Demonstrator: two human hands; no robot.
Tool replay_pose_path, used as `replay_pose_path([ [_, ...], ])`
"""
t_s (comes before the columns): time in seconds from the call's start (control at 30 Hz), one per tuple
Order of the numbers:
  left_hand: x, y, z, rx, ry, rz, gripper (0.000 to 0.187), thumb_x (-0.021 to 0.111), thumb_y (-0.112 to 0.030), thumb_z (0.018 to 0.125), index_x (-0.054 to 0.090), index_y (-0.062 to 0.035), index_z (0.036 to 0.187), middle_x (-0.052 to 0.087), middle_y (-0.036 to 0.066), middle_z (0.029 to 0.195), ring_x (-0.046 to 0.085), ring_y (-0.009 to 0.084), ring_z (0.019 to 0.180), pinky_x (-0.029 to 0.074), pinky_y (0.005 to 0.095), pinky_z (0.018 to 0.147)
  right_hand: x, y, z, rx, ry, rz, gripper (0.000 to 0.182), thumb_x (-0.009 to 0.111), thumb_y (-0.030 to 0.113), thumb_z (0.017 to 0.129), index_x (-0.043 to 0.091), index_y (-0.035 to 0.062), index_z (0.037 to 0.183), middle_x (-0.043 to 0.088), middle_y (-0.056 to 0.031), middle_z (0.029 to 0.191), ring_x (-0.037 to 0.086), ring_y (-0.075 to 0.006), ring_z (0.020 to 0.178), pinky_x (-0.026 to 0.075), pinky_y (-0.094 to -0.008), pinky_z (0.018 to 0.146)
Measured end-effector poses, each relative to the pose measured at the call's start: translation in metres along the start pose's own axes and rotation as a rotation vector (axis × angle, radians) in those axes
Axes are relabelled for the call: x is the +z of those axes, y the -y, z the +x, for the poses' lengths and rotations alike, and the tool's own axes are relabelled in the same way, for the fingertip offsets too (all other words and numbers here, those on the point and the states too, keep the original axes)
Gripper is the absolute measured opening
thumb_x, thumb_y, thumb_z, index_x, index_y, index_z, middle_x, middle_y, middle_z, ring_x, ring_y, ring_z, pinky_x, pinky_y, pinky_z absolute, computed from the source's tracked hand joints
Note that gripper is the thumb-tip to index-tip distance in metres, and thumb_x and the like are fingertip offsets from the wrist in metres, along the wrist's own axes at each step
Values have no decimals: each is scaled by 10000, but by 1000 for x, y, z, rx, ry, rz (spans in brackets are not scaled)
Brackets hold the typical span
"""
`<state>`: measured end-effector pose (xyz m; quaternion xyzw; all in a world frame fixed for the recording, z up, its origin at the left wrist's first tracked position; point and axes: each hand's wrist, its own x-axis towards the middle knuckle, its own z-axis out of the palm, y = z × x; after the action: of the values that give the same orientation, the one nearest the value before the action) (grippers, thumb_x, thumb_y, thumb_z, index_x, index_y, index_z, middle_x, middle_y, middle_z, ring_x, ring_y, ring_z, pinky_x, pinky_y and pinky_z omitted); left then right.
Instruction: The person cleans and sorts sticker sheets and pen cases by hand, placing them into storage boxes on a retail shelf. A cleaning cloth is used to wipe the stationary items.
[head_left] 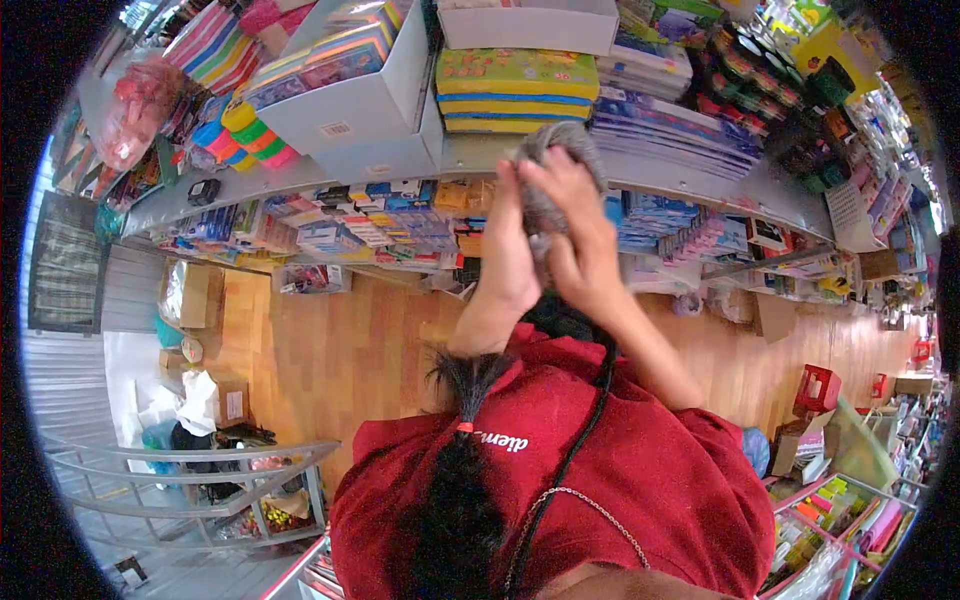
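A grey cloth [565, 143], crumpled into a bundle, is between my two hands in front of the shelf. My left hand [510, 255] is upright at the bundle's left side, its palm turned toward it. From the right, my right hand [582, 225] wraps round the cloth with bent fingers. The bundle's top shows above the fingers, level with the stack of yellow and green packs [515, 85]. Both hands are slightly blurred, and the cloth's lower part is partly hidden.
A metal shelf [470, 155] crosses the view, with a white box [350, 120] of colourful packs at left. Boxed goods fill the lower shelf. A curved metal railing [190, 510] stands lower left. Red crates [817, 388] and a goods rack are at right.
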<state>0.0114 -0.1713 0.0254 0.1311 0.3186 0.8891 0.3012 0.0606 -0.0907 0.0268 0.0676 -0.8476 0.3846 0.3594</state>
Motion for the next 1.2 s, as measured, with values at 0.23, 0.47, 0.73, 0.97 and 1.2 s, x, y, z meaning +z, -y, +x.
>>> replay_pose_path([
  [0.23, 29, 6, -19, -20, -17, 111, 506, 259, -414, 923, 295, -83, 1304, 388, 74, 1291, 379, 199, 1189, 296, 343, 991, -22, 18, 39, -121, -56, -190, 440, 455, 23, 714, 516, 93, 1144, 503, -150, 1181, 427, -312, 1156, 294, -436, 975],
  [0.47, 17, -10, 0, 251, -129, 71, 588, 274, -503, 900, 446, -6, 1164, 522, 115, 1123, 514, 213, 1012, 396, 333, 883, 2, 3, -7, 93, -163, 64, 481, 454, -1, 744, 429, 35, 1222, 437, -205, 1235, 388, -302, 1194, 280, -372, 986],
  [0.73, 14, 12, 3, 762, -225, 1366, 245, 396, -239, 901, 485, -17, 844, 564, 173, 681, 553, 365, 583, 421, 440, 479, -21, -11, 36, 394, -380, 316, 229, 505, 178, 881, 591, -20, 957, 563, -6, 735, 490, -78, 704, 408, -218, 664],
  [0.97, -2, 2, 18, 731, -313, 1317, 291, 373, -241, 910, 523, -29, 778, 545, 183, 616, 549, 366, 571, 413, 437, 490, 12, -5, 0, 256, -496, 78, 381, 596, 33, 782, 454, -16, 1132, 514, -98, 1075, 496, -153, 940, 393, -266, 840],
  [1.2, -3, 16, 17, 676, -272, 1278, 291, 375, -234, 906, 507, -14, 769, 546, 195, 597, 545, 375, 553, 420, 447, 490, -2, -11, -4, 399, -405, 122, 230, 544, 99, 833, 512, -29, 1020, 556, -80, 959, 497, -132, 838, 405, -257, 767],
])
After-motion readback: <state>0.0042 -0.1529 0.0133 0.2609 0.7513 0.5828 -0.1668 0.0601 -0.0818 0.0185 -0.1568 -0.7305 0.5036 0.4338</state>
